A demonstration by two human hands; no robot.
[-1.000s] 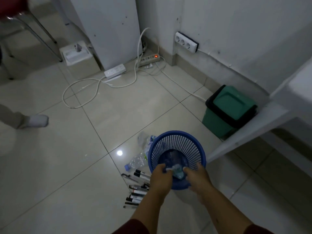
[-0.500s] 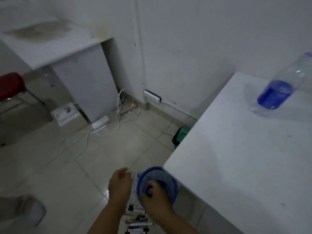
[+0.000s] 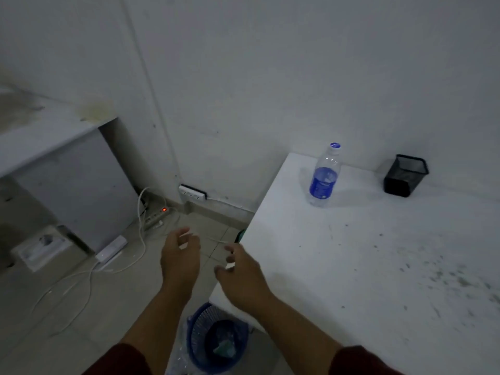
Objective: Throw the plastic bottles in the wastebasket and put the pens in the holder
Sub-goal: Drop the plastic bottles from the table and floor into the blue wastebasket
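A clear plastic bottle [image 3: 323, 176] with a blue label and blue cap stands upright near the far left corner of the white table [image 3: 365, 266]. A black mesh pen holder [image 3: 405, 175] sits tilted by the wall, to the bottle's right. On the floor below the table's near corner stands the blue mesh wastebasket [image 3: 200, 336] with a crumpled bottle [image 3: 224, 350] inside. Another clear bottle [image 3: 180, 358] lies against its left side. My left hand [image 3: 180, 259] hovers open over the floor. My right hand [image 3: 240, 274] is open above the table's left edge. No pens show.
A white desk [image 3: 40, 136] stands at the left. A power strip [image 3: 155, 215] with a red light, white cables [image 3: 81, 277] and a wall socket [image 3: 192, 192] lie along the floor and wall. A green bin's edge [image 3: 240, 235] peeks out beside the table.
My view has risen from the floor to the table top. Both hands have left the wastebasket and lifted, empty. The pens on the floor have dropped out of sight.
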